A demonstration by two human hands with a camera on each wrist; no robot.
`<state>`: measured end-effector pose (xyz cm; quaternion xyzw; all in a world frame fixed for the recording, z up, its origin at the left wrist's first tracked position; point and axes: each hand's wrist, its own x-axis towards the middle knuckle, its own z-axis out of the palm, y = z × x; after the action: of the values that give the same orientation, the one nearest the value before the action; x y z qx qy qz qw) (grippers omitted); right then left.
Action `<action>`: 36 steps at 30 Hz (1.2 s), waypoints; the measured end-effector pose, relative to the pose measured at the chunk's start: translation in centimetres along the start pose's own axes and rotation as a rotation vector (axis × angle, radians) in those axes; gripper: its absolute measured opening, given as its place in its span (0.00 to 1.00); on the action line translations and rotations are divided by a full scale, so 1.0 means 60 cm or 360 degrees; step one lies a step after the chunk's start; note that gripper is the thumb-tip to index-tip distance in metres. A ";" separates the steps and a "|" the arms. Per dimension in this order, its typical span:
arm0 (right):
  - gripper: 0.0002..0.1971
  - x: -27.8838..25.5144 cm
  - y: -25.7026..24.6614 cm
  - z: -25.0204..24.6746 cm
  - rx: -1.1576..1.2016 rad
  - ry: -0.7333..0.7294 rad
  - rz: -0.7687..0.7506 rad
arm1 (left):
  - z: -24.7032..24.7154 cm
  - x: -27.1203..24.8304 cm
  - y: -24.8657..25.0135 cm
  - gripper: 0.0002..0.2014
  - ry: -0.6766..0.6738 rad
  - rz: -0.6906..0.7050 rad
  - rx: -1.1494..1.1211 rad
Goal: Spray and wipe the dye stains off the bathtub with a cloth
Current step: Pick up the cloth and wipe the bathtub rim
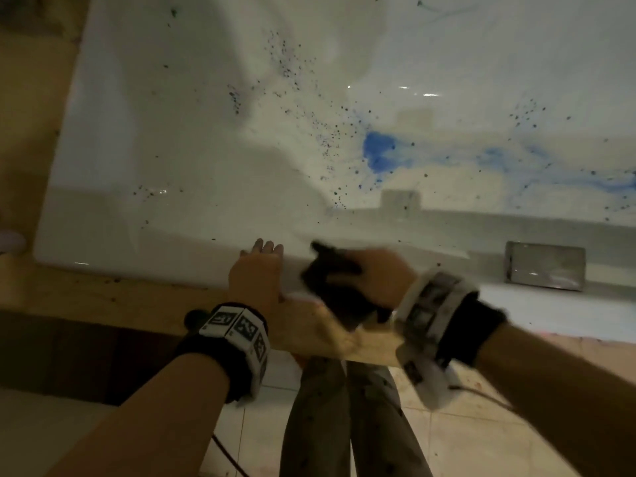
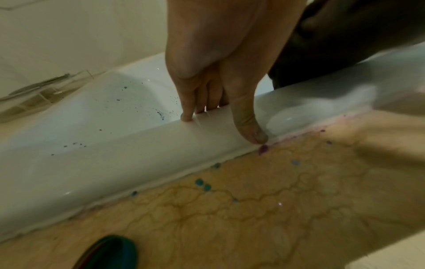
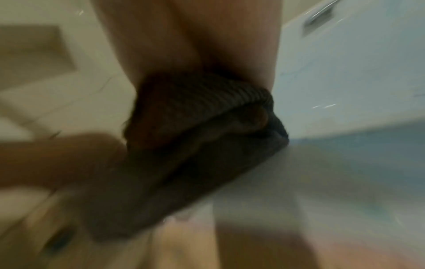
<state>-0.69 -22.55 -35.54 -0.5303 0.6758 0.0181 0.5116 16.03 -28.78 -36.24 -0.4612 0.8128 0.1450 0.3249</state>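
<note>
Wiping along the near rim of the white glossy bathtub (image 1: 179,139), dark ribbed cloth in my right hand.

Head view: my right hand (image 1: 375,280) clutches the bunched dark cloth (image 1: 330,280) on the tub's near rim; my left hand (image 1: 256,270) lies flat, fingers straight, bracing just beside it. A bright blue dye stain (image 1: 377,151) and dark specks remain inside the basin. Left wrist view: my fingertips (image 2: 186,117) and thumb press on the rim, holding nothing; coloured drops dot the yellow marbled ledge (image 2: 253,209). Right wrist view: blurred, with the cloth wrapped in my grip. Next, I judge, I must reach into the basin toward the blue patch.
</note>
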 end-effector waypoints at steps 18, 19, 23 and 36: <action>0.21 -0.104 0.129 0.000 0.0226 0.0983 0.0431 | 0.011 0.000 -0.008 0.39 0.0021 0.0005 0.0043; 0.21 -0.118 0.152 0.016 0.0242 0.1139 0.0510 | 0.011 0.001 -0.007 0.39 0.0030 -0.0001 0.0043; 0.19 -0.108 0.176 0.078 0.0143 0.1488 0.0766 | 0.015 0.004 -0.007 0.40 0.0018 -0.0014 0.0021; 0.18 -0.052 0.065 -0.016 0.0696 0.1183 0.0430 | 0.006 -0.004 -0.003 0.40 0.0007 0.0015 0.0135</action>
<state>-4.50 -19.22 -34.90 -0.2873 0.8647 -0.2501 0.3273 16.40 -28.52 -36.38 -0.4435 0.8211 0.1107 0.3417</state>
